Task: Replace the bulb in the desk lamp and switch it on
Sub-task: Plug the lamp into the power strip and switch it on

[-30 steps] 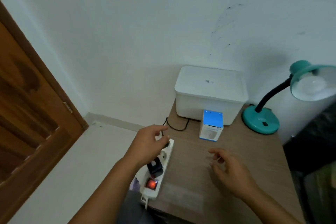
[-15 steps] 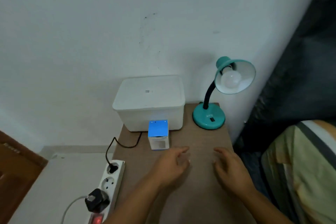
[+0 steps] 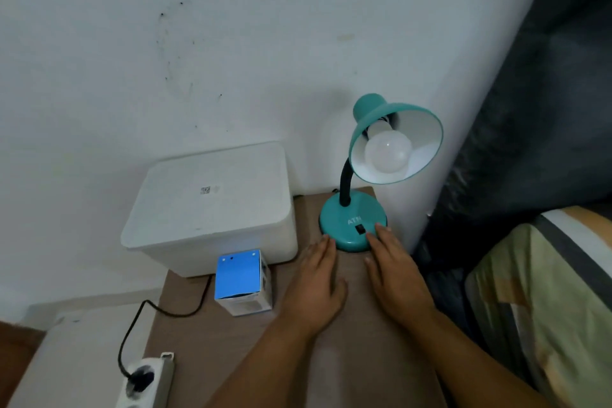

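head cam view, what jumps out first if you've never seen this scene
The teal desk lamp at the table's far right corner stands out first, its shade tilted toward the camera with an unlit white bulb in it. Both hands reach for its round base: the left hand at the front-left edge, the right hand beside the black switch. Left of them a blue-topped bulb box stands before a white lidded bin.

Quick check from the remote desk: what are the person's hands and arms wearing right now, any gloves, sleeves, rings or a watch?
Nothing is worn on what shows. The left hand and right hand are bare, with no gloves or visible rings. Both forearms are uncovered up to the frame edge, with no sleeve, watch or band in view.
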Tool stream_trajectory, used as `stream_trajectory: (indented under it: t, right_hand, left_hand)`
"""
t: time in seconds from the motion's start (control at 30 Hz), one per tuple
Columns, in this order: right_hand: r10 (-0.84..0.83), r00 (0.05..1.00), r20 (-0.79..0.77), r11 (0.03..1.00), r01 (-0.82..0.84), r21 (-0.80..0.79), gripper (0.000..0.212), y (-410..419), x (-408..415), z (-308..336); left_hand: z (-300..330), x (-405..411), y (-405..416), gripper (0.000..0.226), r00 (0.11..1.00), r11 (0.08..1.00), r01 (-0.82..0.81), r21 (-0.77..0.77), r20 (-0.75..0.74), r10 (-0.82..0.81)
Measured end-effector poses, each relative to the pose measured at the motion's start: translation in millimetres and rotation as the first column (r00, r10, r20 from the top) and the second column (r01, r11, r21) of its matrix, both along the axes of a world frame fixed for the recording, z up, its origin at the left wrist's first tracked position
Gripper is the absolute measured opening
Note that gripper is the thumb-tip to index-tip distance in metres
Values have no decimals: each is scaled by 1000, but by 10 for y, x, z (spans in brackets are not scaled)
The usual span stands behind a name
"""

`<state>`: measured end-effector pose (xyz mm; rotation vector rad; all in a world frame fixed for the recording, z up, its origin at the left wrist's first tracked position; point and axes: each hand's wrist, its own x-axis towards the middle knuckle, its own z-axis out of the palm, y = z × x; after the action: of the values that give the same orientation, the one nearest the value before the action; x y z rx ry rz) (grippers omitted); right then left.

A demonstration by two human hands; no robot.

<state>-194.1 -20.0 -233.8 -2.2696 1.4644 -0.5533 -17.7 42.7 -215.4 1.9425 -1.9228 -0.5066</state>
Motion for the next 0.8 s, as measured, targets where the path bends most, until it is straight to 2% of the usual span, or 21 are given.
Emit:
stream_trajectory:
  t: [0.3,0.67,0.8]
  right_hand:
    - [79,997,-1,996,-79,-32,54,-193,67,-153]
    - [37,995,96,999,-33,-42,52,-167,91,-192]
    - [7,990,140,999,0,-47,50,-143,88,-170]
  left_hand:
    - [-202,28,-262,81,992,995,73,-66,112,-65]
    - [-182,13,-248,82,992,996,65,-58,112,-58]
    - [-99,-35,-209,77,996,998,5,-68,90,1]
